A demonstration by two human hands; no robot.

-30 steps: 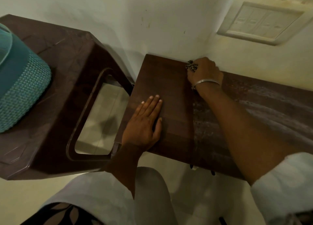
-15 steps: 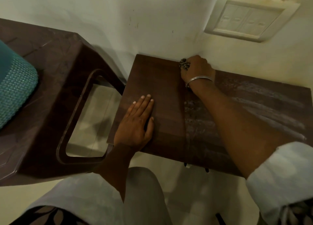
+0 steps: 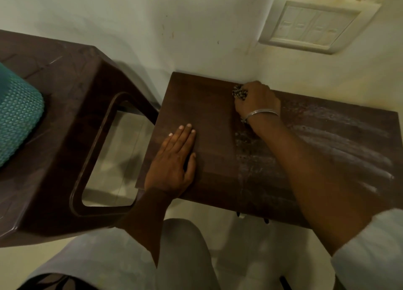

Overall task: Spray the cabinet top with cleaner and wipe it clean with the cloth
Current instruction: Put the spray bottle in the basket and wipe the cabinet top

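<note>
The dark brown cabinet top [image 3: 213, 115] stands against the pale wall. Its left part looks dark and clean, while the right part carries whitish streaks and specks. My right hand [image 3: 258, 101] is closed on a small patterned cloth [image 3: 238, 92] and presses it onto the top at the back edge, next to the wall. My left hand [image 3: 173, 161] lies flat, fingers together, on the front left part of the top. No spray bottle is in view.
A dark brown plastic stool [image 3: 72, 124] stands just left of the cabinet, with a teal mesh object [image 3: 17, 113] on it. A switch plate [image 3: 316, 25] is on the wall above. Pale floor tiles show below.
My right hand with the cloth stays at the back edge of the top, and my left hand stays flat. The view itself has shifted slightly.
</note>
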